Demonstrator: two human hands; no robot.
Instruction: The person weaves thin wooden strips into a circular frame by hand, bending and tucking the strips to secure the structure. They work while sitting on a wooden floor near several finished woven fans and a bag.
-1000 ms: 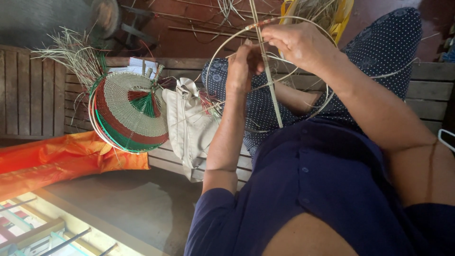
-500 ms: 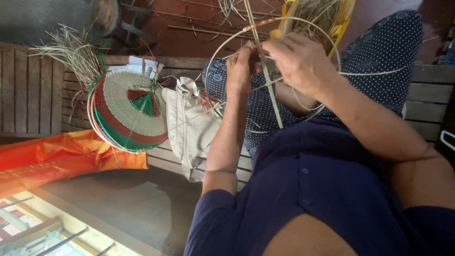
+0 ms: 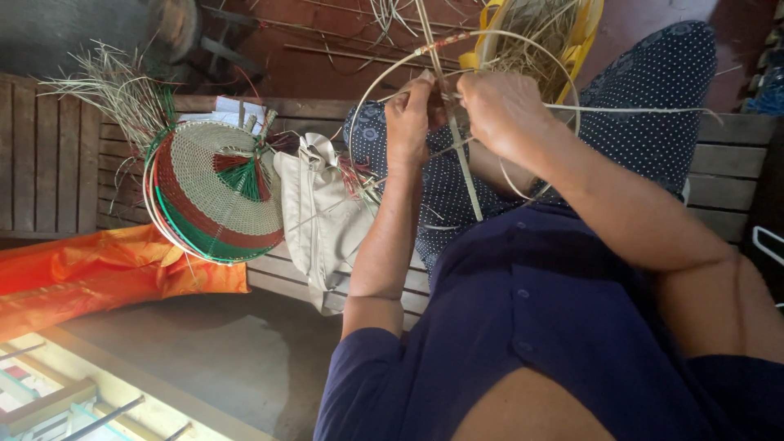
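My left hand [image 3: 411, 114] and my right hand [image 3: 504, 109] meet at the centre of a round cane hoop [image 3: 545, 51] held over my lap. Both pinch pale flat cane strips [image 3: 464, 170] that cross inside the hoop; one long strip hangs down towards my body, another runs off to the right. My knees are covered by dark blue dotted cloth [image 3: 653, 122]. Where the strips cross is partly hidden by my fingers.
A woven round basket [image 3: 214, 189] in cream, red and green stands on the wooden bench [image 3: 49, 155] to the left, loose fibres sticking out. A beige cloth bag [image 3: 322, 216] lies beside it. Orange cloth [image 3: 90, 273] drapes below. A yellow bag of straw [image 3: 539, 24] sits beyond the hoop.
My right hand has shifted a little left and down along the strips, closer to my left hand. The hoop has tilted slightly. The basket and bag have not moved.
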